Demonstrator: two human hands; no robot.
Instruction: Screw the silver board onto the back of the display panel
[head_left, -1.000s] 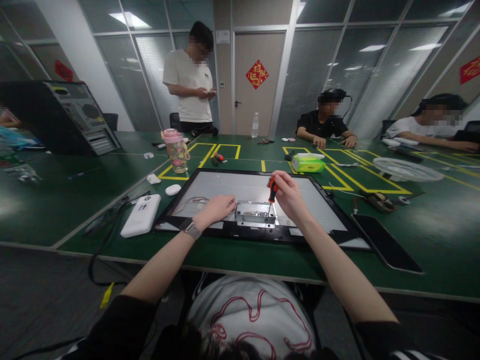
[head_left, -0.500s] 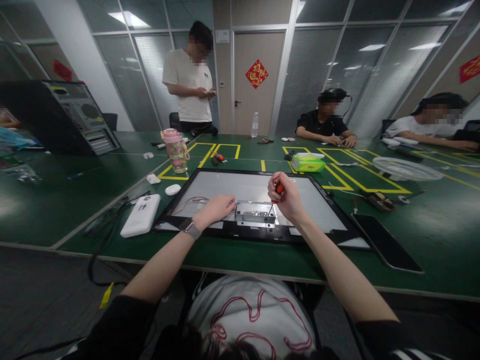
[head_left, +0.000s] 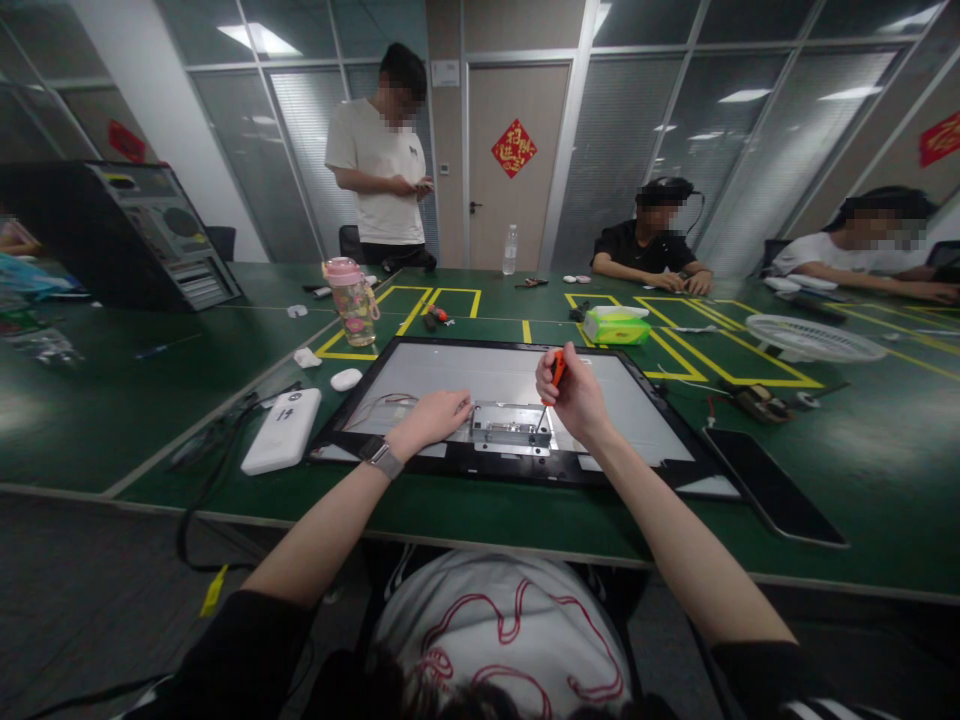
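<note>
A monitor panel point(head_left: 435, 370) with a black frame and pale grey back lies flat on the table in front of me. Near its front edge is a metal bracket point(head_left: 506, 432). My right hand point(head_left: 581, 400) is closed around the orange-and-black handle of a screwdriver point(head_left: 558, 370). The shaft points down, with its tip at the bracket's right end. My left hand point(head_left: 435, 418) lies on the panel, fingers stretched toward the bracket's left end; the fingertips are partly hidden. Thin wires point(head_left: 382, 402) run across the panel left of this hand.
Left of the panel are a white power bank point(head_left: 282, 432), a white oval case point(head_left: 346, 380) and a pink-lided bottle point(head_left: 351, 310). A phone point(head_left: 772, 485) lies to the right. Beyond are a green tissue pack point(head_left: 616, 326) and a white fan grille point(head_left: 814, 337). A computer case point(head_left: 120, 235) stands left. Several people are around.
My right hand has turned about the screwdriver handle, and more of the orange handle shows now. The screwdriver tip stays at the bracket. My left hand has not visibly moved.
</note>
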